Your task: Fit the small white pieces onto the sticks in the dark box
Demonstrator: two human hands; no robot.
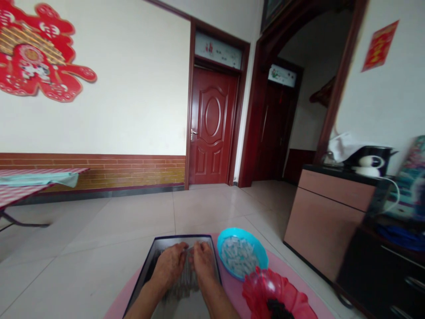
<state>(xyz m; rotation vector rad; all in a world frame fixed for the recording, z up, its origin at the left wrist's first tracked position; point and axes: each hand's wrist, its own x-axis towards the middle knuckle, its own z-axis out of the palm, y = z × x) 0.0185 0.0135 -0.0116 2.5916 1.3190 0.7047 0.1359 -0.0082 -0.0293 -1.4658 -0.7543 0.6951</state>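
My left hand (171,264) and my right hand (203,262) are close together over a shallow dark-rimmed box (153,243). Their fingers are pinched, and a small, clear, thin piece (190,249) shows between the fingertips. Its exact kind is too small to make out. Beneath the hands, several slim greyish pieces (186,283) lie in the box, partly hidden by the hands and forearms. To the right of my right hand stands a turquoise bowl (264,259) holding many short, translucent whitish pieces (239,254).
Box and bowl rest on a round pink table (229,292). A red petal-shaped dish (262,288) with dark things (279,308) in it sits at the front right. Beyond are a pinkish cabinet (322,226), a checked-cloth table (29,190) and a red door (212,128).
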